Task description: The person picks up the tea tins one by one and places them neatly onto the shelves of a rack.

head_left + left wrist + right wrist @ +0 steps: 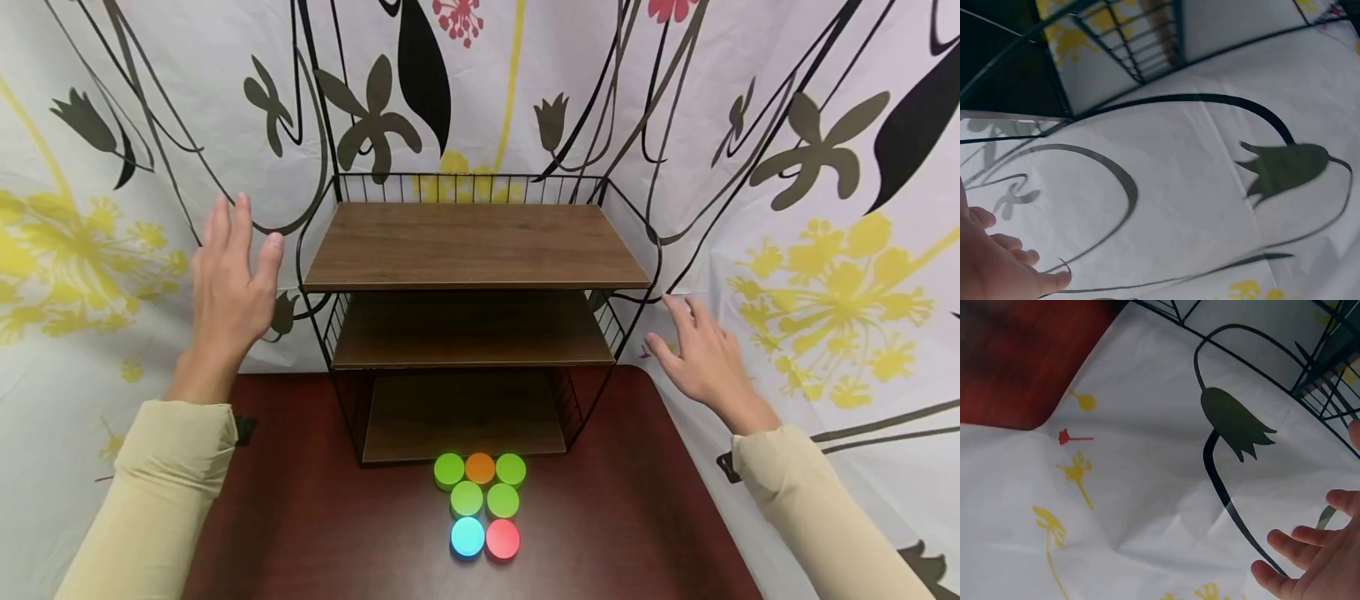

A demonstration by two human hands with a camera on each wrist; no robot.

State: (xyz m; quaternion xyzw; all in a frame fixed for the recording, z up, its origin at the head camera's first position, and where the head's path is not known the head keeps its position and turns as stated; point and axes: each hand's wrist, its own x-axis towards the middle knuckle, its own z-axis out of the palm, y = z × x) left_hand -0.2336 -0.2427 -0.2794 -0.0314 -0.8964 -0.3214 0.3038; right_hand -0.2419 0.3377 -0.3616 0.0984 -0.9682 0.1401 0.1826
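Note:
My left hand is raised on the left of a three-tier shelf, fingers extended and holding nothing. On the other side, my right hand hovers beside the shelf's right frame, its fingers spread loosely and nothing in them. Several round caps stand in rows on the table in front of the shelf: an orange one between two green ones at the back, two green ones in the middle, then a blue one and a red one nearest me. Neither hand touches them.
The shelf has brown wooden boards and a black wire frame, and stands on a dark red table. A white curtain with printed flowers hangs behind and along both sides. Small black clips sit near the table's sides.

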